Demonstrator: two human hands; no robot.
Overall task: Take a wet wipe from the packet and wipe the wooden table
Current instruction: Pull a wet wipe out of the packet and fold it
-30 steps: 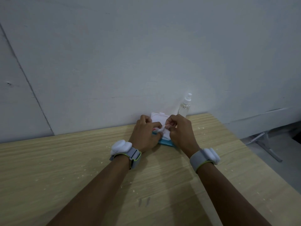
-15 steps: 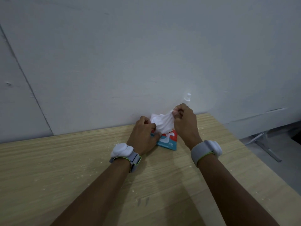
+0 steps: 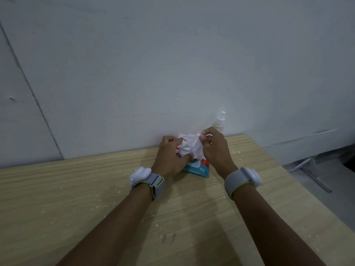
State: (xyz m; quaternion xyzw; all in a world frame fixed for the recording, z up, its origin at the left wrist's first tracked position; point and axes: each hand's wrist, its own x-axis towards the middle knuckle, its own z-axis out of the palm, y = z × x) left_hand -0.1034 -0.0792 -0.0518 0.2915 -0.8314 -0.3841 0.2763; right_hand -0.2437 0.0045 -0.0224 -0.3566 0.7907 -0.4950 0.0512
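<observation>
Light wooden table (image 3: 76, 198) against a grey wall, pale crumbs all over. Left hand (image 3: 169, 158) is curled down on the teal-and-red wipe packet (image 3: 199, 167); right hand (image 3: 215, 148) pinches the crumpled white wet wipe (image 3: 190, 148) above it. Extra sheets could drag out if the packet lifts. Opening's hidden, and the clear spray bottle (image 3: 220, 121) behind is half blocked.

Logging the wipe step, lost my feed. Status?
Right hand pinching wet wipe, part out of packet. Left hand pinning packet to table. Spray bottle behind, not in the way.
</observation>
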